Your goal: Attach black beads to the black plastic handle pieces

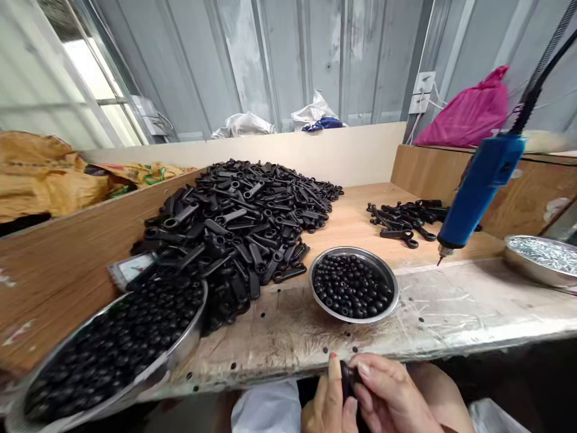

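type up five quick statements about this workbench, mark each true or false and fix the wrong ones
1. The left hand and right hand both hold a small black part. True.
2. The power driver is red. False: the power driver is blue.
3. The small round bowl contains black round pieces. True.
4. The pink bag lies at the picture's lower left. False: the pink bag is at the upper right.
5. The large pile of black pieces extends left of the small round bowl in the picture. True.

Open bench (446, 310) right of middle bowl (354, 320), blue driver (478, 189) above
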{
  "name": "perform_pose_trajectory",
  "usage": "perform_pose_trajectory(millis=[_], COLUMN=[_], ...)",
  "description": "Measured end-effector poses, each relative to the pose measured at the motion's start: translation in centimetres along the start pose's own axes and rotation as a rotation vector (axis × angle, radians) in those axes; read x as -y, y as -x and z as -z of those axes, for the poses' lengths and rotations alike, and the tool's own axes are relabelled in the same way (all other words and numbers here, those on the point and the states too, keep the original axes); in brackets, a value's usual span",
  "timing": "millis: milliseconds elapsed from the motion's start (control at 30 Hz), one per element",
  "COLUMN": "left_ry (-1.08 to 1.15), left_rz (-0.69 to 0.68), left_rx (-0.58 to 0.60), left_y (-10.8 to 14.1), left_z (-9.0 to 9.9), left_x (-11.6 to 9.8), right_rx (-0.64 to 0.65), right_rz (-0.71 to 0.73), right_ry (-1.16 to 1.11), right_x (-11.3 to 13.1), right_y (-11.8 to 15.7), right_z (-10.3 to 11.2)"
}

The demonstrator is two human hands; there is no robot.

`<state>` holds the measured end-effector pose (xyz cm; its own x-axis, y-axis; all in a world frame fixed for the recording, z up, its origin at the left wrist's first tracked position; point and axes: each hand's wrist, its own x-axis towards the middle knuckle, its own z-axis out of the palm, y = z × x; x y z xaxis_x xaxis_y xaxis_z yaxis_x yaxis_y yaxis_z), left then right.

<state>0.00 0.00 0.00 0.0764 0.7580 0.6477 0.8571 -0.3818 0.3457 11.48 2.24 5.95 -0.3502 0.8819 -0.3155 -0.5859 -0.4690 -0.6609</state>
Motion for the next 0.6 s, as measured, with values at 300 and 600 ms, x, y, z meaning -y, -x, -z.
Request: perform_pose_trajectory(millis=[300, 600], left_ry=[0.17, -0.35], left_rz=[-0.018, 0.168], left_rx=[0.11, 0.436], left_y=[-10.4, -16.8], left_z=[4.3, 2.3], left_x=[4.0, 9.5], right_rx=[0.032, -0.411], right_rz=[0.263, 0.657], right_ry=[0.447, 0.502], right_x=[7.8, 17.3], right_y=[-2.5, -12.0], right_z=[-3.7, -1.0])
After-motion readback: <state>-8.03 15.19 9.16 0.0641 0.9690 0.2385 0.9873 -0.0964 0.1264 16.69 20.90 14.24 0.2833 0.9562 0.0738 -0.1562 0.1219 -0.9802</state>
